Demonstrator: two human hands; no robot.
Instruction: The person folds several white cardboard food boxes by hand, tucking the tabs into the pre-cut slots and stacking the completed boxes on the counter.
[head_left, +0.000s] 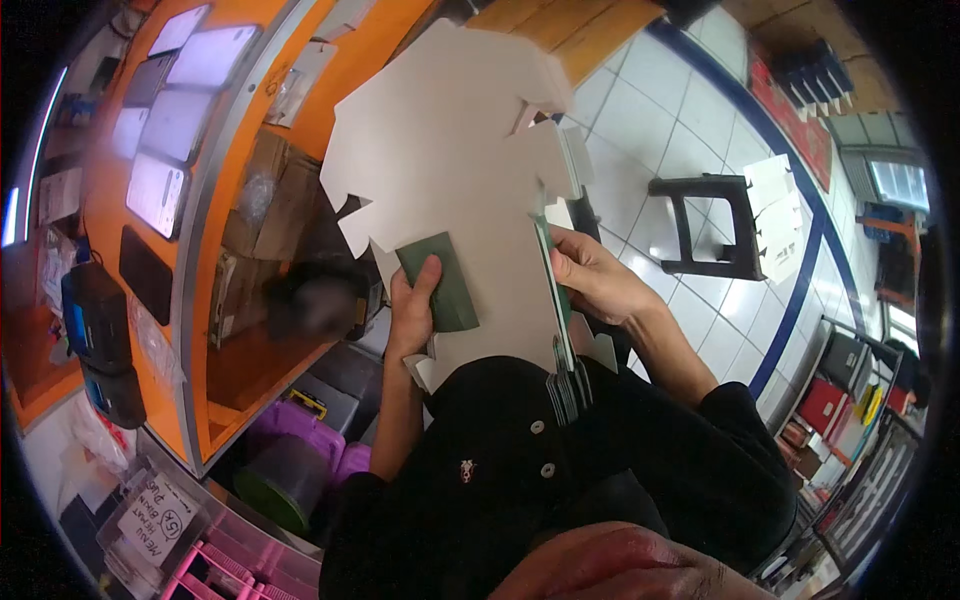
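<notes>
Tiled floor (712,345) stretches rightward; left fingers (427,277) clamp green card (452,295), right fingers (574,270) cardboard edge (557,318).

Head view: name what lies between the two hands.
Between the left hand and right hand, the head view shows a green piece and white cardboard.
</notes>
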